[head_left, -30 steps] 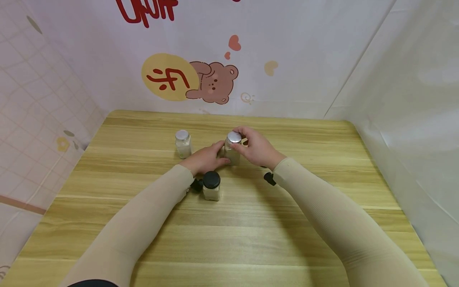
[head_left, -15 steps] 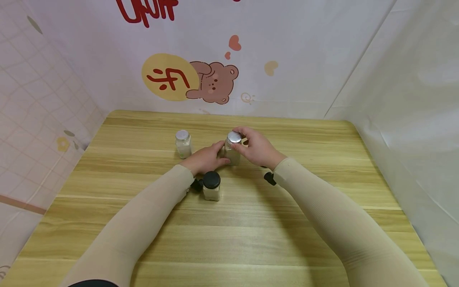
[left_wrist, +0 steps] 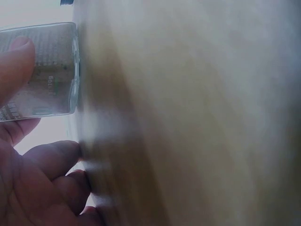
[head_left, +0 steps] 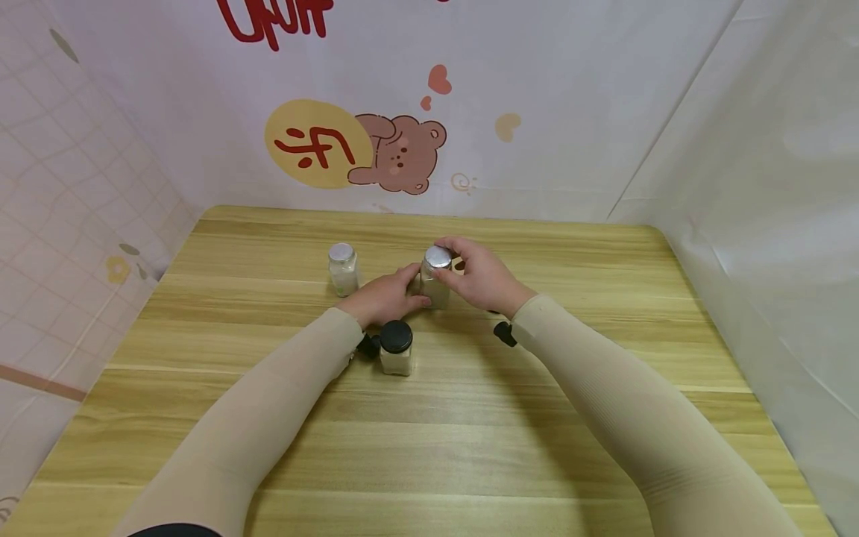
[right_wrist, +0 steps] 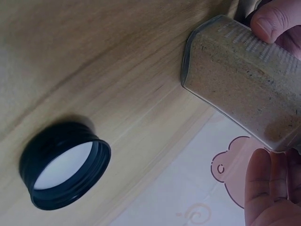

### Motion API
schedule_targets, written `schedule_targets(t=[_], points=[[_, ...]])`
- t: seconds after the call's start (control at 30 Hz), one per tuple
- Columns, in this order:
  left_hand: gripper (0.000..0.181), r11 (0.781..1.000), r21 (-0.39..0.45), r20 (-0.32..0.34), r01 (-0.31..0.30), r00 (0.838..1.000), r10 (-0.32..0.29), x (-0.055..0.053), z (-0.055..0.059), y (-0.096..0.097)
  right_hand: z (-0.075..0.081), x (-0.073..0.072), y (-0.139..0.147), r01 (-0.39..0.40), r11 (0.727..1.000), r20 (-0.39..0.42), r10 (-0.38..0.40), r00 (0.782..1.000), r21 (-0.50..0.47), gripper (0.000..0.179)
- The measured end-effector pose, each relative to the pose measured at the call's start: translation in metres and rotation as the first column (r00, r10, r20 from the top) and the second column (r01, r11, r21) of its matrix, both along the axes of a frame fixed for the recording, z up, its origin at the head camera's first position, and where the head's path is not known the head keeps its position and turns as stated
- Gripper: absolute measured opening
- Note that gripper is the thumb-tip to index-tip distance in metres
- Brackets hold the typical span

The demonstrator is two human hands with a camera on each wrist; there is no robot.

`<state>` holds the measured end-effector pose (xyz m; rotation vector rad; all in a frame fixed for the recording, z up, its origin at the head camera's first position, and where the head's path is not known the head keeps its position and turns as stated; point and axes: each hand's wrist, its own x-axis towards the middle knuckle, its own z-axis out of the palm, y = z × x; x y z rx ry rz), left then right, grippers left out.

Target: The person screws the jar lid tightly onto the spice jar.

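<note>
My left hand (head_left: 385, 296) grips a square glass spice jar (head_left: 436, 292) low on its body, thumb on the near side. The jar stands upright on the table, with a silver, foil-like top (head_left: 438, 257). From the right, my right hand (head_left: 485, 277) pinches the edge of that top between thumb and fingers. In the right wrist view the jar (right_wrist: 240, 70) shows speckled brown powder inside. A black screw lid (right_wrist: 63, 165) lies nearby with its white inside showing; the right arm mostly hides it in the head view. Pale print marks the jar (left_wrist: 51, 70) in the left wrist view.
A second jar with a silver top (head_left: 344, 272) stands behind the left wrist. Close to the left forearm is a jar with a black lid (head_left: 396, 349). The wooden table (head_left: 429, 455) meets a printed backdrop (head_left: 550, 164) at the rear.
</note>
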<state>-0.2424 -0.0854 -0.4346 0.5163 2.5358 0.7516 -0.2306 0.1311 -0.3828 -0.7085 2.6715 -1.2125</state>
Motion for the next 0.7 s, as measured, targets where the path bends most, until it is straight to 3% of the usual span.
schedule_targets(t=[0.7], points=[[0.081,1.000,0.018,-0.003,0.006,1.000,-0.006,0.0013,0.0015,-0.0007,-0.0036,-0.0022,0.0005,0.002,1.000,-0.008,-0.002,1.000,-0.010,0.049]])
